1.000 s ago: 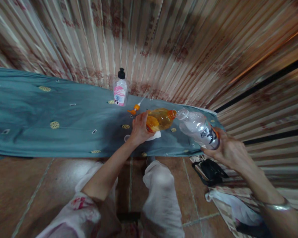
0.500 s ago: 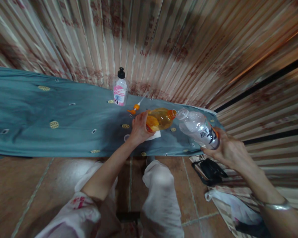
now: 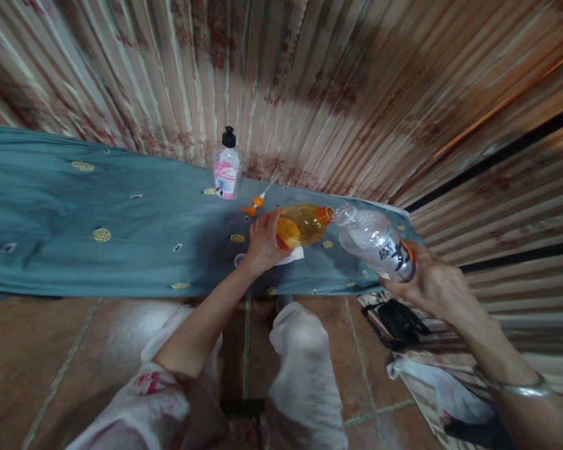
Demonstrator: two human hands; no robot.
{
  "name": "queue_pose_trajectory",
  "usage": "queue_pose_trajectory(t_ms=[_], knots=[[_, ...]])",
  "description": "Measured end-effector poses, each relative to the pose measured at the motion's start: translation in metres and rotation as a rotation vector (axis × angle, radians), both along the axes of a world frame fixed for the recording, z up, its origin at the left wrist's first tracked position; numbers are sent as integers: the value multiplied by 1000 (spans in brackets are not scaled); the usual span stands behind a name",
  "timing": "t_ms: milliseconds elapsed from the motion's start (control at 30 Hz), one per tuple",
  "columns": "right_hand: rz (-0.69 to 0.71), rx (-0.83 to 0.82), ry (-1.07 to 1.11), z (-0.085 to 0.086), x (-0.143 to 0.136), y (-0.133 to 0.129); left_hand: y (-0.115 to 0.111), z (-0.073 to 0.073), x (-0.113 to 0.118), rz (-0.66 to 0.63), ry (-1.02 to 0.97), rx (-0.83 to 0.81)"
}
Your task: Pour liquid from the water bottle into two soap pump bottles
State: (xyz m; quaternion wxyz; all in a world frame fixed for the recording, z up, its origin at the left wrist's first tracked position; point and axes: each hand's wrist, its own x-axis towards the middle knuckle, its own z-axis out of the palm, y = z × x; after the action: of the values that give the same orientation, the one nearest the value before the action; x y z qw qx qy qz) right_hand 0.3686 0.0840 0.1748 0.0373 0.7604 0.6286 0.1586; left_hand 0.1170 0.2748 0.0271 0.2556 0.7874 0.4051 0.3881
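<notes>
My left hand [image 3: 266, 242] is wrapped round the base of an orange, see-through bottle [image 3: 307, 225], tilted with its neck to the right. My right hand [image 3: 420, 278] grips the lower part of a clear plastic bottle [image 3: 370, 240] with a black and orange label. The two open mouths meet or nearly meet above the cloth; whether they touch is hard to tell. An orange pump top [image 3: 258, 202] with a pale tube lies behind my left hand. Something white [image 3: 294, 255] lies under the orange bottle, and a small clear round cap [image 3: 239, 259] is beside my left wrist.
A clear bottle with a pink label and black top [image 3: 227, 169] stands at the back of the green cloth-covered table [image 3: 136, 219]. Pleated curtains [image 3: 263, 81] hang behind and to the right. A black bag [image 3: 396, 322] lies low at the right.
</notes>
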Motion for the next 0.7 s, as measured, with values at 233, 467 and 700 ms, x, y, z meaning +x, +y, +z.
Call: queue_pose_trajectory(t_ms=[233,467,700], knots=[[2,7,7,0,-1,0,1,-4,0,6,2,14],[-13,-3,13,0,0,-1,0,-1,0,5,20,11],[6,8,21,-1,0,-1,0,1,-1,3,32,5]])
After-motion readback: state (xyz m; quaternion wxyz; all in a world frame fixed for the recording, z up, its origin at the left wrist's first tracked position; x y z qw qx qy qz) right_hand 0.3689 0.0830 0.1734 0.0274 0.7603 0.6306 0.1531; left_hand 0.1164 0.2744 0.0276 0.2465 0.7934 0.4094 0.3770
